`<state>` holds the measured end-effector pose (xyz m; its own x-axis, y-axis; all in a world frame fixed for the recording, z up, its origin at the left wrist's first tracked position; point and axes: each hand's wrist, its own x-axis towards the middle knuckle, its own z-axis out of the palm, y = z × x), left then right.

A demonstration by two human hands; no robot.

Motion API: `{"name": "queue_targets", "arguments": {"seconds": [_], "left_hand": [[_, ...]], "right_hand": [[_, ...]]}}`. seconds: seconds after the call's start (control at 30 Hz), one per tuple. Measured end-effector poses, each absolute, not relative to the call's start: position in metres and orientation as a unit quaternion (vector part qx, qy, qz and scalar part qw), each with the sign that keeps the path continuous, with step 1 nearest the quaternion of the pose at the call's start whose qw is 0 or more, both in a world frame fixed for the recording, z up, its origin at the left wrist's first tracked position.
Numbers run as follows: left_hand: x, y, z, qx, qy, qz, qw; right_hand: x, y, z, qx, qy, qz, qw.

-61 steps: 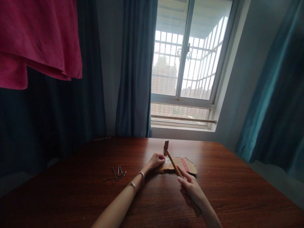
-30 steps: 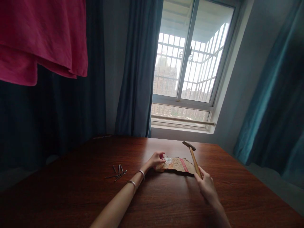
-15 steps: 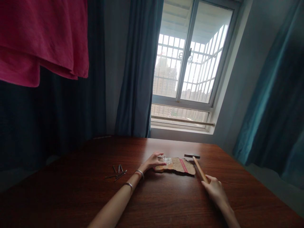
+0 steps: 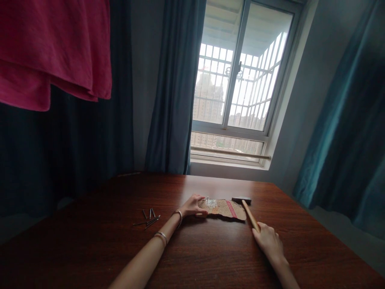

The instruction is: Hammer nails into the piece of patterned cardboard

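A ragged-edged, speckled brown board (image 4: pixel 222 208), seemingly cardboard, lies on the table with a pink stripe and a shiny silvery patch on its left part. A thin nail (image 4: pixel 207 199) stands upright in that patch. My left hand (image 4: pixel 195 205) grips the board's left end, thumb along the near edge and fingers at the far edge, just left of the nail. Closed around a wooden handle, my right hand (image 4: pixel 268 241) holds a hammer (image 4: pixel 250 215). Its dark head is beyond the board's right end, low over the table; whether it touches the wood I cannot tell.
Several loose nails (image 4: pixel 150 218) lie on the brown wooden table (image 4: pixel 192 257), left of my left forearm. Behind the table are a barred window (image 4: pixel 231 80) and blue curtains (image 4: pixel 171 100). A pink cloth (image 4: pixel 60 48) hangs at the upper left.
My left hand has shifted slightly left, its thumb drawing back from near the nail to the board's left end. The hammer head has dropped a little and moved slightly left.
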<state>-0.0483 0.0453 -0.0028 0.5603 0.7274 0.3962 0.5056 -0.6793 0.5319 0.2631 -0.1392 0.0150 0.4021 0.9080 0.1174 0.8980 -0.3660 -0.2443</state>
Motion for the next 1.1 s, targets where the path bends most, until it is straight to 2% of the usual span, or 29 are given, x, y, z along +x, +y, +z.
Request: {"name": "queue_targets", "arguments": {"seconds": [0.2,0.37,0.63,0.73,0.83,0.97,1.1], "left_hand": [[-0.049,0.044,-0.002,0.873,0.351,0.291,0.172],[-0.048,0.043,-0.002,0.874,0.352,0.291,0.165],[-0.048,0.042,-0.003,0.878,0.352,0.287,0.153],[-0.048,0.042,-0.002,0.879,0.353,0.282,0.154],[-0.049,0.040,0.000,0.882,0.355,0.270,0.156],[-0.048,0.037,0.004,0.885,0.361,0.251,0.153],[-0.047,0.035,0.006,0.885,0.364,0.248,0.150]], "right_hand": [[0.252,-0.147,0.013,-0.830,-0.547,-0.066,0.088],[0.247,-0.150,0.005,-0.817,-0.548,-0.160,0.082],[0.241,-0.146,0.002,-0.827,-0.536,-0.156,0.067],[0.231,-0.142,0.009,-0.828,-0.521,-0.184,0.099],[0.216,-0.129,0.022,-0.782,-0.569,-0.189,0.174],[0.197,-0.097,0.036,-0.681,-0.670,-0.149,0.254],[0.181,-0.064,0.031,-0.605,-0.733,-0.090,0.299]]}}
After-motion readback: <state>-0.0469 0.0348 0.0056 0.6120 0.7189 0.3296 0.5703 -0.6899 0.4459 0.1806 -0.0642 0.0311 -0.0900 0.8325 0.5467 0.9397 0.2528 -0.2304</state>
